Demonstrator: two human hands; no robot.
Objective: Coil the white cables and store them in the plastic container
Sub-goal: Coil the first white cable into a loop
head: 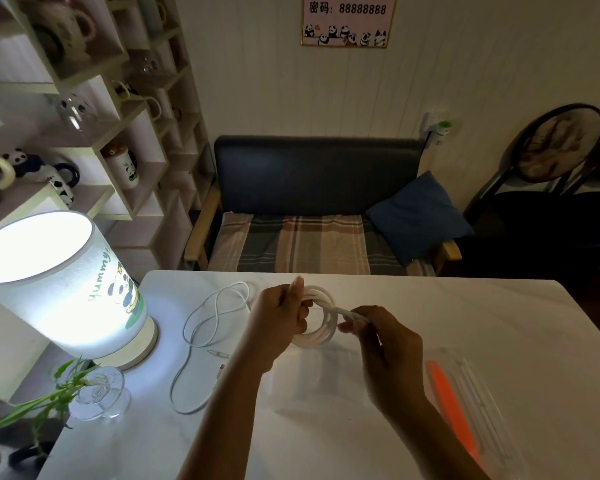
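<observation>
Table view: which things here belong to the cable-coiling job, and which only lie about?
Job: coiled cable held by left hand and right hand; loose cable; plastic container; its lid.
Lying about: lamp; glass vase.

Bare forearms, no sleeves; left hand [280, 315], right hand [383, 344].

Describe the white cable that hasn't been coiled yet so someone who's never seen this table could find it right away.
Start at the lit panda lamp on the white table. Just right of its base, the loose white cable sprawls flat in open loops, untouched. The coiled cable, by contrast, is a tight ring held above the table by the left hand and right hand.
</observation>
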